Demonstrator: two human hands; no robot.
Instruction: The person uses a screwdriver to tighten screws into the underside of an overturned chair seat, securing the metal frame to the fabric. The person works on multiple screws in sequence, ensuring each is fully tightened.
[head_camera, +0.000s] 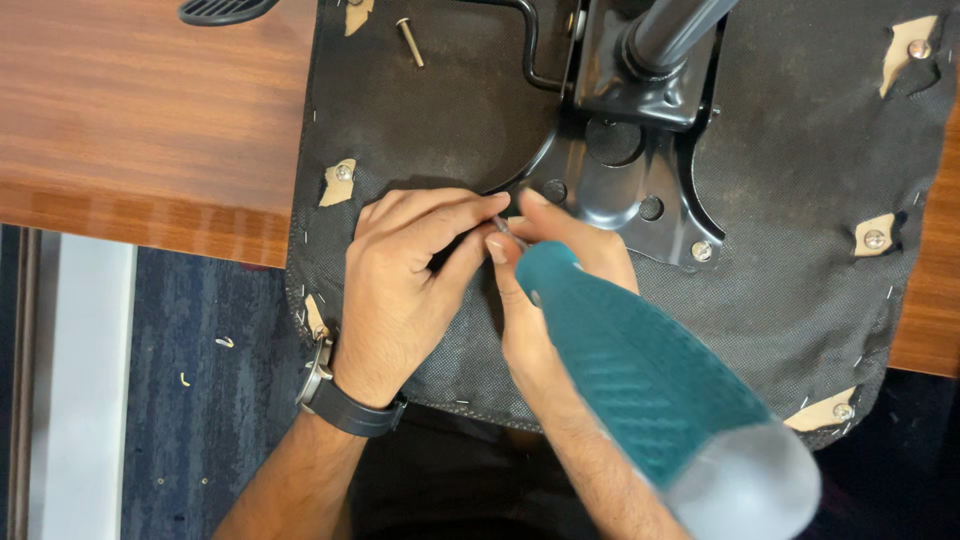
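An upturned office chair seat (800, 280), covered in black fabric, lies on a wooden table (130, 120). A black metal mounting plate (610, 190) with a gas cylinder post (670, 30) is bolted to its middle. My right hand (540, 290) grips a screwdriver with a teal handle (640, 370); its tip meets the plate's near-left corner. My left hand (410, 290), with a black wristwatch (345, 400), pinches at the tip, where a small screw is mostly hidden by the fingers.
A loose bolt (410, 42) lies on the seat's far left part. One bolt (702, 251) sits in the plate's near-right corner. A black plastic part (225, 10) rests at the table's far edge. Blue carpet (210, 400) shows below the table.
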